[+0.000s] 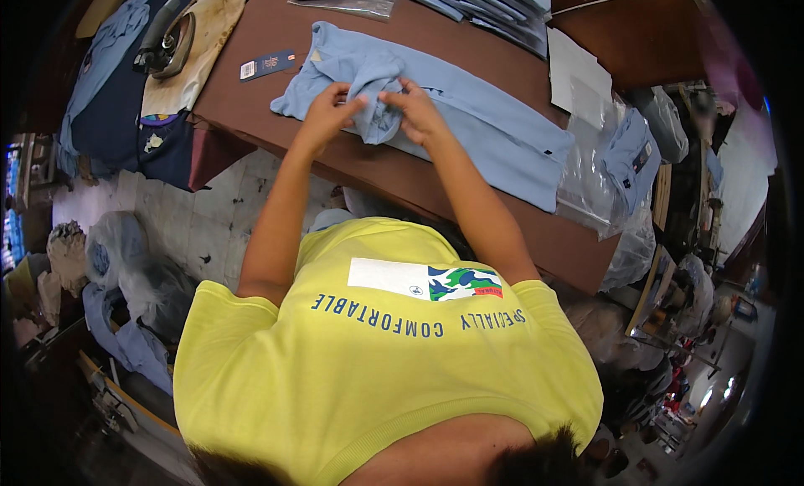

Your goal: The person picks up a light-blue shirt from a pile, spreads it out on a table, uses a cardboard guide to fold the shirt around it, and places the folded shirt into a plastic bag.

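A light blue garment (486, 122), long and narrow like folded trousers, lies across the brown table (243, 34). Its left end is bunched up between my two hands. My left hand (331, 116) pinches the bunched cloth from the left side. From the right, my right hand (412, 113) grips the same bunch with thumb and fingers. The cloth partly hides the fingertips of both hands. Small dark marks show near the garment's right end. Beyond my left hand, a dark blue hang tag (270, 65) lies flat on the table.
An iron (172, 46) stands on a cloth-covered board at the far left. Stacked blue garments (502, 9) lie at the back. White sheets (579, 72), clear plastic bags (590, 180) and a packed blue garment (630, 151) crowd the right end. Bagged cloth (134, 268) sits at lower left.
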